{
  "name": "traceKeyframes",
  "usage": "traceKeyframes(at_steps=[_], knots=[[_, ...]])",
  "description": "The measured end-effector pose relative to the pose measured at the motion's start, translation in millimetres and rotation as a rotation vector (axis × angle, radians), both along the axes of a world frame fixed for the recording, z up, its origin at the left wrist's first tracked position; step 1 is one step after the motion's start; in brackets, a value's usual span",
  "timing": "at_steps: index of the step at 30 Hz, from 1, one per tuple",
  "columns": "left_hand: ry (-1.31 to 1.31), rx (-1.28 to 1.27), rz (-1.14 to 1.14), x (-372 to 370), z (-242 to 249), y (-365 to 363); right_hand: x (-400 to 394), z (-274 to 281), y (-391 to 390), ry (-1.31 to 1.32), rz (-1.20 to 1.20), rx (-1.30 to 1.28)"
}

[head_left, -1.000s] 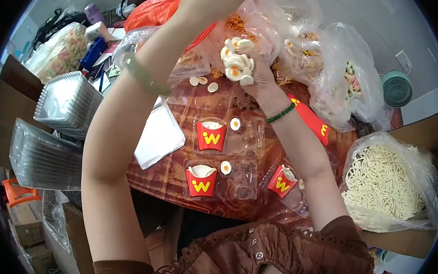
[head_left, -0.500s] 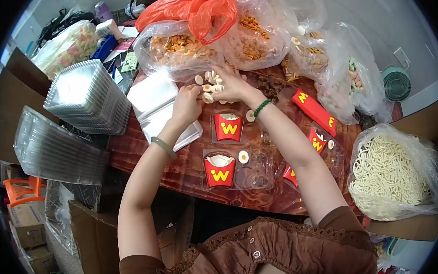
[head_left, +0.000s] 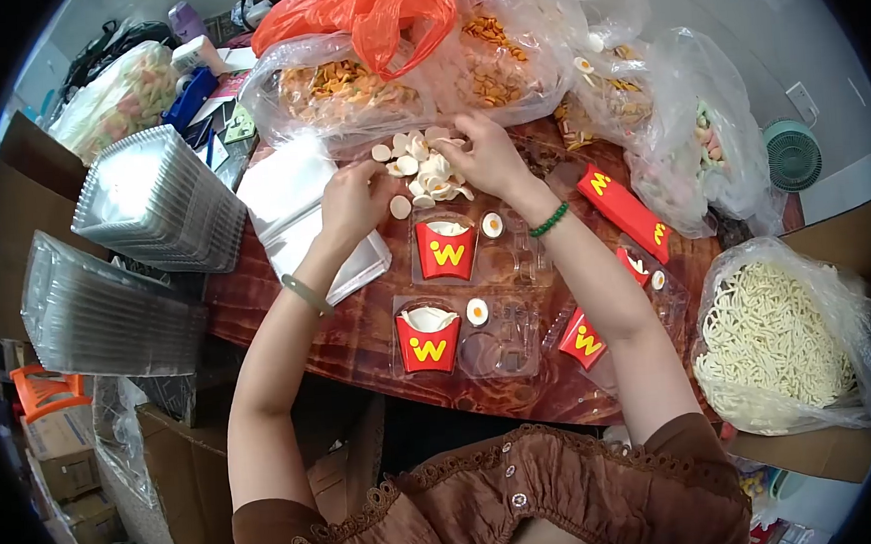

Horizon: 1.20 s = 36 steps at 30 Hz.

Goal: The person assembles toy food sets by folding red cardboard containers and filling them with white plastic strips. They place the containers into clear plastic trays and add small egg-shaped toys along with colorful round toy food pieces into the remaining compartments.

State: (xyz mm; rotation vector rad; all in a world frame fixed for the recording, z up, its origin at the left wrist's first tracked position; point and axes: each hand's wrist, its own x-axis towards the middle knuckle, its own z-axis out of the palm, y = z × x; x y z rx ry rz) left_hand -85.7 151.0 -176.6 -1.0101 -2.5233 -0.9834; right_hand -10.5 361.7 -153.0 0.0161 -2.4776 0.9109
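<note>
A pile of small white fried-egg pieces (head_left: 432, 177) lies on the table between my hands, most of them showing plain white. At its left edge is my left hand (head_left: 353, 202), fingers curled together; whatever they hold, if anything, is hidden. My right hand (head_left: 493, 159) hovers at the pile's right edge, thumb and fingers apart. Nearer me, clear plastic trays hold red fry boxes with a yellow mark, one box (head_left: 445, 251) behind another box (head_left: 428, 340). Egg pieces with yolks, one (head_left: 492, 225) at the back and another (head_left: 477, 311) in front, sit beside these boxes.
Stacked clear trays (head_left: 157, 199) and white sheets (head_left: 296, 196) are at left. Bags of orange pieces (head_left: 345, 93) line the back under a red bag (head_left: 370, 17). Flat red boxes (head_left: 623, 213) lie at right, near a bag of pale strips (head_left: 774, 336) and a green fan (head_left: 792, 153).
My right hand has drawn off the egg pieces to the right, uncovering more of the pile, which is more spread out. My left hand stays at its left side. The view has shifted slightly.
</note>
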Motion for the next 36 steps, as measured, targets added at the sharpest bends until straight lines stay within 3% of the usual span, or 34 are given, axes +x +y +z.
traceKeyframes(at_steps=[2, 3, 5, 8, 9, 11, 13, 15, 17, 20, 23, 26, 31, 33, 36], knots=[[-0.171, -0.169, -0.201, 17.2, 12.4, -8.2, 24.0, 15.6, 2.4, 0.092, 0.128, -0.040], [-0.203, -0.201, -0.192, 19.1, 9.2, -8.9, 39.7, 32.8, 2.5, -0.023, 0.090, -0.133], [-0.240, -0.244, -0.212, 16.0, -3.2, -4.2, 55.5, 40.1, 25.2, 0.254, 0.044, -0.063], [-0.196, -0.233, -0.252, 8.9, -16.6, -0.7, 68.2, 61.0, 84.1, 0.263, -0.233, -0.108], [-0.187, -0.227, -0.265, 9.8, -16.8, 0.7, 67.3, 71.1, 101.8, 0.359, -0.320, 0.040], [-0.062, -0.298, -0.255, 12.0, -15.1, 1.6, 57.2, 78.7, 143.4, 0.197, -0.436, 0.145], [-0.048, -0.258, -0.246, 12.5, -21.2, 2.7, 40.0, 65.4, 170.6, 0.221, -0.401, 0.116], [0.078, -0.290, -0.233, 11.8, -20.4, 4.3, 25.3, 52.2, 187.1, 0.067, -0.494, 0.398], [0.068, -0.270, -0.243, 14.6, -16.2, 3.9, 18.1, 51.1, 187.7, 0.004, -0.475, 0.285], [-0.160, -0.139, -0.224, 16.3, 5.6, 3.0, 26.5, 53.8, 181.2, -0.036, -0.513, 0.206], [-0.201, 0.004, -0.151, 4.2, 14.4, 6.7, 34.4, 57.8, 180.6, 0.167, -0.498, -0.033], [-0.079, 0.034, -0.116, -9.0, 21.0, 22.7, 23.5, 68.0, 200.2, 0.357, -0.545, -0.095], [0.031, -0.282, -0.033, -31.1, -5.2, 44.2, -10.1, 73.5, 238.0, 0.177, -0.633, -0.026], [0.025, -0.271, 0.011, -23.2, -7.2, 47.4, -25.8, 73.8, 242.1, -0.009, -0.789, 0.011], [0.041, -0.268, 0.024, -22.6, -14.1, 40.1, -38.7, 65.8, 249.9, -0.159, -0.758, 0.061]])
